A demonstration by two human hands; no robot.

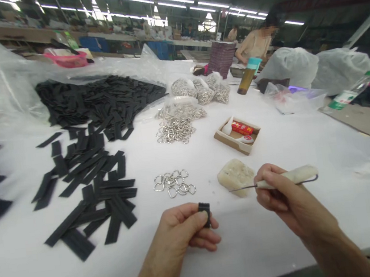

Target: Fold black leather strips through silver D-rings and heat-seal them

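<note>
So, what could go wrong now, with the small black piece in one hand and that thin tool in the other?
1. The thin metal tip of the pale-handled tool in the right hand points toward the left hand; it might prick the fingers pinching the folded black strip.
2. That strip is held only by fingertips, so it may slip or unfold.
3. The metal D-rings lie close by; a sweeping wrist could scatter them.

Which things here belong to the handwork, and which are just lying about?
In hand: left hand pinching a folded black strap; right hand holding a pale-handled pick; likely also loose D-rings, black strips.
Lying about: cardboard box, brown bottle, white bags; pale lump unclear.
</note>
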